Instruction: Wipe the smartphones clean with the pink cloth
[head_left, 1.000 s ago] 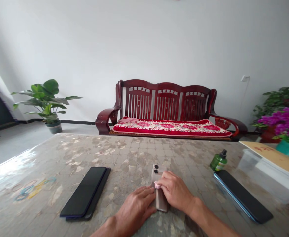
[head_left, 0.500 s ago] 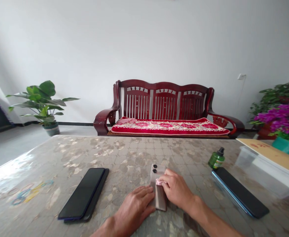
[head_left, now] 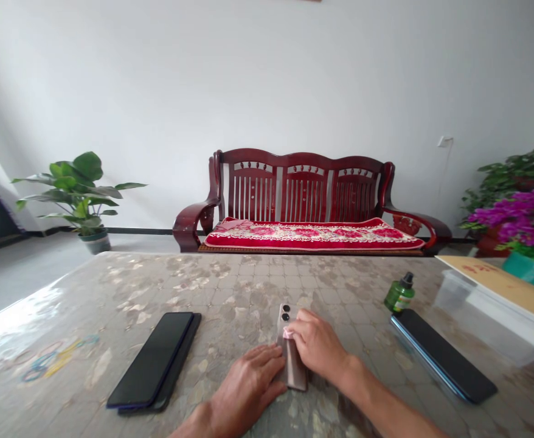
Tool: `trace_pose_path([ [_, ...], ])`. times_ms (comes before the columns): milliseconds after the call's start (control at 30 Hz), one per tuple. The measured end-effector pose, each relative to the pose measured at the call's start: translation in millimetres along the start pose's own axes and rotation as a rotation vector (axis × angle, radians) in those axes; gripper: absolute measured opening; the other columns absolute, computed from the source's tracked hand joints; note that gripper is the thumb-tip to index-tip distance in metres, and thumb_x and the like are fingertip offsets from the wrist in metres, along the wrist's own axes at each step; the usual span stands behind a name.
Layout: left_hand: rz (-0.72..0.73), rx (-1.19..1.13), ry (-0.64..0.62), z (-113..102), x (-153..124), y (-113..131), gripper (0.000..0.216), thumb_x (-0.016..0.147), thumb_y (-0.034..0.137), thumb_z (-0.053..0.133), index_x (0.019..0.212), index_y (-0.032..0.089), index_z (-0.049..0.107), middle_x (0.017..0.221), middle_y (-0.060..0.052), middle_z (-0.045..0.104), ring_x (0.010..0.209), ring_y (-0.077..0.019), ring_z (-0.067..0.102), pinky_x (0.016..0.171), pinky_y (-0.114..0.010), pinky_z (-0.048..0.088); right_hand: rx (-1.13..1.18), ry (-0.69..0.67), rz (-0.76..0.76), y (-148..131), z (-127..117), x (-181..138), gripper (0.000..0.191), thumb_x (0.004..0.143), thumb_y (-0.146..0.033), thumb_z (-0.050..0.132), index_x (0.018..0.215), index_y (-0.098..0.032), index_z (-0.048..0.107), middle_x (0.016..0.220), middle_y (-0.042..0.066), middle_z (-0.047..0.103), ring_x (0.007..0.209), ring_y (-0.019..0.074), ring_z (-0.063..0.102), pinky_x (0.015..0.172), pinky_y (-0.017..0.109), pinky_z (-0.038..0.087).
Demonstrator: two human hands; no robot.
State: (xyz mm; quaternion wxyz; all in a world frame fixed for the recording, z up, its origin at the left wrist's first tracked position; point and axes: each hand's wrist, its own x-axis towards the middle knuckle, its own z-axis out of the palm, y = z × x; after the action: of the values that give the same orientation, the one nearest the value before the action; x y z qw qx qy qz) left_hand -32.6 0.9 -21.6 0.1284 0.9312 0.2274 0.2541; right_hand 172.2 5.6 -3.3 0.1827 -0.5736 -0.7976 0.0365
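Note:
A beige phone [head_left: 285, 316] lies face down on the patterned table [head_left: 230, 286], its two camera lenses at the far end. My left hand [head_left: 247, 389] lies flat beside it, fingertips pressing its left edge. My right hand [head_left: 315, 347] rests on the phone's back, fingers pinched on a small pink cloth [head_left: 287, 333].
Two stacked dark phones [head_left: 157, 362] lie to the left, another dark phone [head_left: 443, 356] to the right near a small green bottle [head_left: 399, 294]. A clear plastic box [head_left: 490, 316] sits at the right edge. Coloured rubber bands [head_left: 48, 359] lie far left. A wooden bench stands behind.
My right hand with the pink cloth has slid a little up the phone toward its camera end. The left hand stays put.

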Motion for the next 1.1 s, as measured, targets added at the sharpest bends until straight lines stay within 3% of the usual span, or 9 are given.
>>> trace_pose_path([
  [133,-0.015,-0.007,-0.009,-0.6,0.9,1.4,0.015,0.094,0.025,0.06,0.108,0.02,0.061,0.118,-0.006,0.068,0.109,-0.022,0.064,0.102,-0.033,0.048,-0.003,-0.017,-0.121,-2.2,1.4,-6.1,0.025,0.095,-0.017,0.047,0.084,-0.024,0.07,0.088,0.002,0.061,0.089,0.0152,0.056,0.079,0.023,0.04],
  [367,-0.008,0.026,-0.003,3.8,-1.5,-2.4,0.016,0.093,0.027,0.063,0.107,0.019,0.062,0.114,-0.007,0.069,0.105,-0.0232,0.066,0.102,-0.036,0.048,-0.058,0.068,0.022,7.5,4.7,14.1,0.024,0.094,-0.013,0.048,0.088,-0.022,0.069,0.089,0.003,0.062,0.09,0.0164,0.055,0.082,0.025,0.04],
  [600,-0.015,-0.006,0.005,5.4,-0.7,-1.1,0.015,0.094,0.029,0.062,0.106,0.019,0.061,0.114,-0.007,0.069,0.108,-0.0222,0.064,0.102,-0.034,0.046,0.001,-0.006,-0.198,-4.9,5.7,-3.5,0.022,0.095,-0.015,0.048,0.088,-0.023,0.068,0.09,0.002,0.06,0.09,0.0153,0.054,0.08,0.024,0.04],
  [833,0.021,0.016,0.053,4.9,-1.1,-1.4,0.019,0.098,0.036,0.055,0.102,0.019,0.062,0.107,-0.007,0.07,0.099,-0.0222,0.067,0.096,-0.034,0.05,-0.042,0.047,-0.03,-1.4,7.3,14.3,0.022,0.093,-0.012,0.049,0.088,-0.022,0.068,0.091,0.003,0.062,0.091,0.0164,0.055,0.081,0.025,0.04],
  [1000,-0.024,0.005,0.027,5.7,-1.3,-1.6,0.016,0.096,0.035,0.058,0.094,0.02,0.062,0.105,-0.006,0.07,0.101,-0.0224,0.066,0.095,-0.032,0.051,0.036,-0.022,-0.199,-4.0,8.1,1.1,0.023,0.092,-0.012,0.05,0.088,-0.023,0.069,0.089,0.002,0.06,0.092,0.0154,0.054,0.081,0.025,0.039],
  [1100,-0.032,0.001,0.02,3.8,-0.5,-0.4,0.019,0.098,0.038,0.055,0.095,0.02,0.063,0.103,-0.005,0.07,0.098,-0.0216,0.067,0.093,-0.032,0.051,0.033,-0.035,-0.218,-0.9,3.7,-3.4,0.024,0.092,-0.012,0.049,0.091,-0.023,0.07,0.09,0.002,0.061,0.091,0.015,0.054,0.08,0.024,0.04],
])
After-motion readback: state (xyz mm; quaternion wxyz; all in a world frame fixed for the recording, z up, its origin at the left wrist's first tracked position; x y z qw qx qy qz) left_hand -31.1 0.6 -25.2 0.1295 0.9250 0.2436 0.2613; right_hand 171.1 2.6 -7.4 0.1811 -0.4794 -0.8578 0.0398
